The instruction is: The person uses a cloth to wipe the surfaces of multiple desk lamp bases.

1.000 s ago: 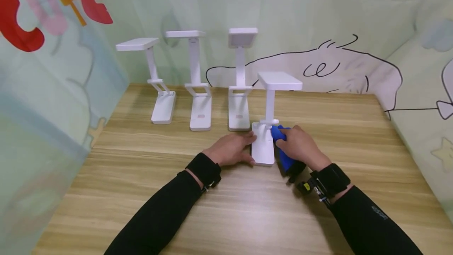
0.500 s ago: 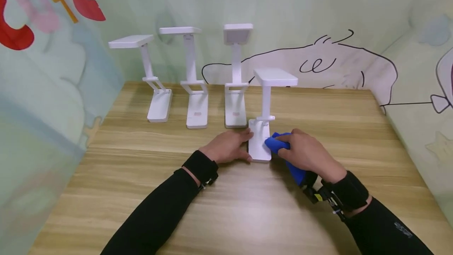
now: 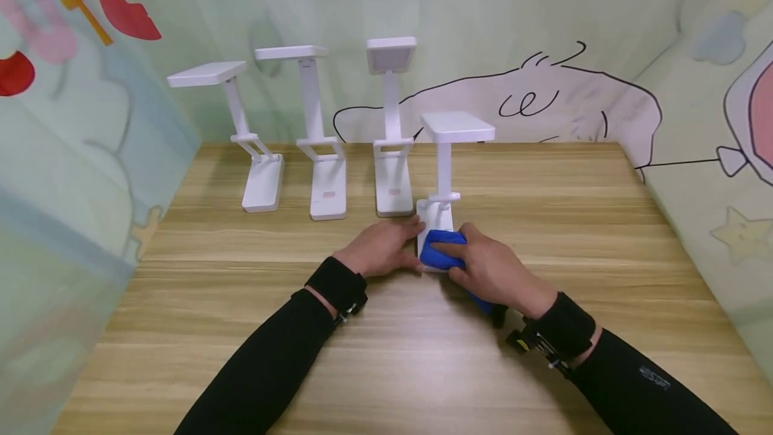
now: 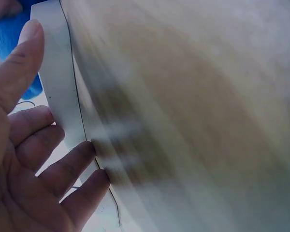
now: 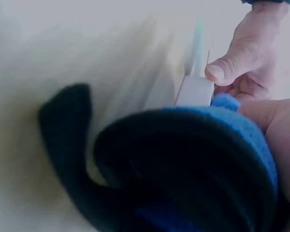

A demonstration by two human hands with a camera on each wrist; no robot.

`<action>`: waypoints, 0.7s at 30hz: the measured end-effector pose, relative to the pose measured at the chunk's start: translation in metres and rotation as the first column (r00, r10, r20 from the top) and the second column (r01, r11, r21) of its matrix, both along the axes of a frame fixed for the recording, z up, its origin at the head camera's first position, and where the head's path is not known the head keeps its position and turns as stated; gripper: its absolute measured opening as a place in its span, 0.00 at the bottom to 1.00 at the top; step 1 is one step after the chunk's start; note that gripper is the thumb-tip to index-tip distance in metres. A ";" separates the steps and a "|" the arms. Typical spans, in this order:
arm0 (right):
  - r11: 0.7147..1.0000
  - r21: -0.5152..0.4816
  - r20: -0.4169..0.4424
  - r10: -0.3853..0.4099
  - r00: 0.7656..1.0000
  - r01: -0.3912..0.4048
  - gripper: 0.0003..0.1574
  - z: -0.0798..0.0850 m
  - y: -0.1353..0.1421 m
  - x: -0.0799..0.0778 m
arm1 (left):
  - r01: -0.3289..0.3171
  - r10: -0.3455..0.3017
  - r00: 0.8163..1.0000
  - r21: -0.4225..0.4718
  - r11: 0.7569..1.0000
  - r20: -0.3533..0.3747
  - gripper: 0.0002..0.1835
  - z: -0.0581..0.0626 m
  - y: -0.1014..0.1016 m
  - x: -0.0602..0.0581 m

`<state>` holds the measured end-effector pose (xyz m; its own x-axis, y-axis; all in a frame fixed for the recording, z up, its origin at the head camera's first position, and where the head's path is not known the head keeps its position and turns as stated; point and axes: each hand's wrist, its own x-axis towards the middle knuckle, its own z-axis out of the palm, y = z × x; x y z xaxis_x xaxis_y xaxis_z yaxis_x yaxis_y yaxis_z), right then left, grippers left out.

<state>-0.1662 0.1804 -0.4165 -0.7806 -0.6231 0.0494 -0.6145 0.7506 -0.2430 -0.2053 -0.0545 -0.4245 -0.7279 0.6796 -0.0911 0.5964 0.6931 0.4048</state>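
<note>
A white folding desk lamp point(image 3: 433, 215) stands nearest the hands, its flat head raised over the base. My left hand point(image 3: 380, 247) touches the base's left side, the thumb towards the front and the fingertips further back. In the left wrist view, those fingers point(image 4: 70, 164) lie fairly straight along the white base edge point(image 4: 63, 72). With curled fingers, my right hand point(image 3: 498, 274) holds a blue cloth point(image 3: 443, 237) against the top of the base, covering much of its front half. The cloth's loose end hangs dark and folded point(image 5: 183, 145) in the right wrist view.
Behind stand three similar white lamps in a row: left point(image 3: 262, 183), middle point(image 3: 329, 186) and right point(image 3: 392, 186), the last close to the nearest lamp. They stand on a wood-grain table point(image 3: 386, 368). A printed fabric backdrop point(image 3: 483, 5) borders its back and sides.
The right hand has moved the blue cloth from the lamp's right edge leftward onto the top of its base. The left hand stays at the base. The head view has shifted slightly.
</note>
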 end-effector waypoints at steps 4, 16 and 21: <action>0.996 -0.005 -0.003 0.084 0.996 -0.084 0.29 0.000 0.010 0.010 | 0.010 -0.010 1.000 0.010 1.000 -0.010 0.45 -0.001 0.001 0.000; 0.958 0.207 -0.363 0.264 0.894 -0.198 0.29 -0.001 -0.007 0.038 | 0.006 -0.006 1.000 0.004 1.000 -0.017 0.45 0.003 0.002 0.000; 0.951 0.240 -0.347 0.272 0.898 -0.195 0.28 -0.003 -0.008 0.041 | 0.012 -0.012 1.000 0.005 1.000 -0.022 0.44 0.003 0.000 0.001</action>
<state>-0.1257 0.1723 -0.4192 -0.5595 -0.8119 0.1664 -0.7940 0.5827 0.1731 -0.2045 -0.0541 -0.4214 -0.7215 0.6887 -0.0715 0.6134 0.6837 0.3954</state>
